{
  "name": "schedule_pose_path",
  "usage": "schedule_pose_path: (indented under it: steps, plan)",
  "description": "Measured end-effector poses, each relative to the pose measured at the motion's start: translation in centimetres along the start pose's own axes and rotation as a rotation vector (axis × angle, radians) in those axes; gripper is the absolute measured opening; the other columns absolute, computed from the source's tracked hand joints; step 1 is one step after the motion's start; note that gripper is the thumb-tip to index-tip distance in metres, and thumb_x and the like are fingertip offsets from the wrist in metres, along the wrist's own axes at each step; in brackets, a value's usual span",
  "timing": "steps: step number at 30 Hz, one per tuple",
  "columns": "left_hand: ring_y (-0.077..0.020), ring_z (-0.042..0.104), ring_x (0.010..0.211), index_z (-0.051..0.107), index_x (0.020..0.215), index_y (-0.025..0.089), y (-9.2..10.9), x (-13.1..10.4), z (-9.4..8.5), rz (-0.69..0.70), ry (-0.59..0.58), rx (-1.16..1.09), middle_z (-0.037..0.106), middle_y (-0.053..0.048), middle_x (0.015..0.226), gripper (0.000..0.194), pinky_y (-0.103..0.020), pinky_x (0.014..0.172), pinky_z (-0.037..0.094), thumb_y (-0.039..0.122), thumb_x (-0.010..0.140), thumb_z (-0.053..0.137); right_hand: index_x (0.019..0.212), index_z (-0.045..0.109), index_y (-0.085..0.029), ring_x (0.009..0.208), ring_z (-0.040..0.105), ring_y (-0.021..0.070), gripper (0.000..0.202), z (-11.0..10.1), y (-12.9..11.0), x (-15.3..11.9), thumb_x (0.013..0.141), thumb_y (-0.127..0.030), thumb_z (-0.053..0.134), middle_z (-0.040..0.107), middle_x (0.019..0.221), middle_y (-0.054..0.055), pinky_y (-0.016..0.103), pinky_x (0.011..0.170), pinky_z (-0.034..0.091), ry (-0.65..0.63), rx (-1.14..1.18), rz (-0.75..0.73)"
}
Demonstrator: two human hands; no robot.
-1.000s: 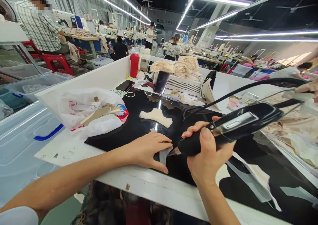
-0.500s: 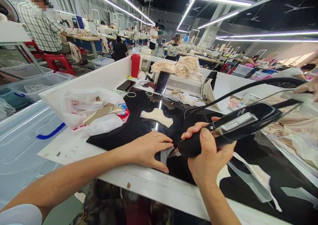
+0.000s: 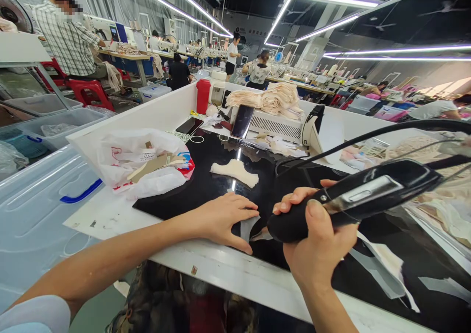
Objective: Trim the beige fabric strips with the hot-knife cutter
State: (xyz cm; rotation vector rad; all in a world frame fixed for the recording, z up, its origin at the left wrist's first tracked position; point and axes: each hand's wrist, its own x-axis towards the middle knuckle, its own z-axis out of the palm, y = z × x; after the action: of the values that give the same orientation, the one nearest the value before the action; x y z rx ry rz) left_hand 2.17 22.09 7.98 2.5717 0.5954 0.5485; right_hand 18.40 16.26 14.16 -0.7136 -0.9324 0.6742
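Note:
My left hand (image 3: 226, 220) lies flat on the glossy black work surface (image 3: 176, 205), thumb apart from the fingers. Its fingertips touch a small translucent grey piece (image 3: 250, 227). Wrapped around the thick dark grip of a black corded hand tool (image 3: 368, 195), shaped somewhat like an iron, is my right hand (image 3: 320, 235). The tool has a silver panel and its front end is close to the grey piece; its working face is mostly hidden. Beyond my left hand rests a cream fabric piece (image 3: 235, 172). Cream and grey cut pieces (image 3: 382, 271) lie right of my right hand.
A white plastic bag (image 3: 154, 183) with scraps stands at left. Behind are a phone (image 3: 243, 121), a red cup (image 3: 202, 96) and stacked cream fabric (image 3: 265, 100). The tool's black cable (image 3: 368, 133) arcs to the right. A clear bin (image 3: 33, 225) stands beside the table.
My right hand and the black tool have shifted slightly right, away from my left hand, showing more of the grey piece. My left hand stays in place. The view has shifted a little.

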Motion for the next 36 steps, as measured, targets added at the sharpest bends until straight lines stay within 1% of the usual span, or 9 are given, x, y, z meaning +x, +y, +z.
schedule_pose_path:
  steps: [9,15,17,19,21,23,29,32,36]
  plan:
    - [-0.0352,0.049,0.137,0.06,0.142,0.017,0.0,-0.1,0.0,0.0,0.005,0.001,0.057,-0.017,0.146,0.077,-0.048,0.118,0.035,0.055,0.08,0.083,0.112,0.056,-0.025,0.058,0.057,0.0137,0.043,-0.2,0.0,-0.7,0.078,-0.032,0.082,0.063,0.075,-0.004,0.028,0.052,0.053,0.0,-0.001,0.013]
    - [-0.034,0.051,0.138,0.058,0.143,0.018,-0.5,-0.3,0.6,0.011,0.034,-0.041,0.055,-0.018,0.149,0.076,-0.05,0.12,0.032,0.056,0.082,0.081,0.11,0.057,-0.025,0.062,0.06,0.0141,0.045,-0.4,-0.2,-0.6,0.076,-0.031,0.085,0.064,0.074,-0.004,0.028,0.055,0.056,0.036,-0.009,0.046]
    - [-0.0321,0.051,0.138,0.059,0.142,0.017,-0.9,-0.4,0.8,0.019,0.079,-0.074,0.056,-0.017,0.148,0.07,-0.049,0.12,0.033,0.053,0.085,0.079,0.11,0.057,-0.025,0.061,0.061,0.0145,0.047,-0.8,-0.2,-0.3,0.074,-0.031,0.086,0.064,0.074,-0.004,0.029,0.055,0.057,0.037,-0.014,0.037]
    - [-0.0288,0.054,0.136,0.064,0.134,0.018,-1.3,-0.5,0.9,0.02,0.125,-0.087,0.06,-0.016,0.144,0.052,-0.047,0.12,0.034,0.045,0.091,0.076,0.111,0.057,-0.024,0.061,0.061,0.0148,0.049,-1.4,-0.2,0.2,0.073,-0.03,0.087,0.065,0.075,-0.004,0.03,0.055,0.058,0.042,-0.029,0.033]
    - [-0.0257,0.06,0.128,0.071,0.121,0.018,-1.5,-0.6,0.9,0.013,0.151,-0.061,0.067,-0.013,0.133,0.03,-0.046,0.121,0.033,0.035,0.097,0.07,0.111,0.057,-0.024,0.061,0.062,0.0151,0.05,-2.2,0.1,0.9,0.072,-0.029,0.088,0.066,0.076,-0.004,0.031,0.056,0.058,0.067,-0.059,0.011]
    - [-0.0231,0.066,0.116,0.074,0.108,0.019,-1.4,-0.7,0.7,0.008,0.161,-0.018,0.073,-0.01,0.121,0.016,-0.047,0.121,0.032,0.028,0.1,0.064,0.113,0.057,-0.024,0.062,0.062,0.0156,0.051,-3.0,0.4,1.6,0.072,-0.029,0.088,0.066,0.077,-0.004,0.032,0.057,0.058,0.101,-0.103,-0.03]
    - [-0.0168,0.067,0.09,0.076,0.098,0.02,-0.1,-0.7,0.1,0.064,0.133,-0.033,0.075,-0.004,0.096,0.017,-0.041,0.116,0.038,0.025,0.102,0.06,0.109,0.053,-0.024,0.058,0.06,0.0144,0.047,-4.0,1.1,3.9,0.076,-0.029,0.085,0.065,0.074,-0.006,0.03,0.057,0.056,0.165,-0.176,-0.149]
    - [-0.0165,0.066,0.09,0.075,0.103,0.02,0.0,-0.6,0.0,0.09,0.121,-0.06,0.075,-0.003,0.095,0.018,-0.038,0.113,0.041,0.024,0.103,0.058,0.106,0.051,-0.024,0.056,0.058,0.0133,0.045,-3.3,0.8,4.2,0.075,-0.028,0.084,0.064,0.073,-0.007,0.028,0.054,0.055,0.192,-0.154,-0.151]
    - [-0.0192,0.064,0.1,0.075,0.106,0.018,-0.4,-0.4,0.1,0.086,0.125,-0.082,0.072,-0.007,0.104,0.015,-0.031,0.098,0.049,0.02,0.099,0.062,0.108,0.052,-0.025,0.055,0.058,0.013,0.045,-1.8,0.2,3.4,0.076,-0.029,0.082,0.063,0.073,-0.007,0.028,0.052,0.055,0.155,-0.119,-0.121]
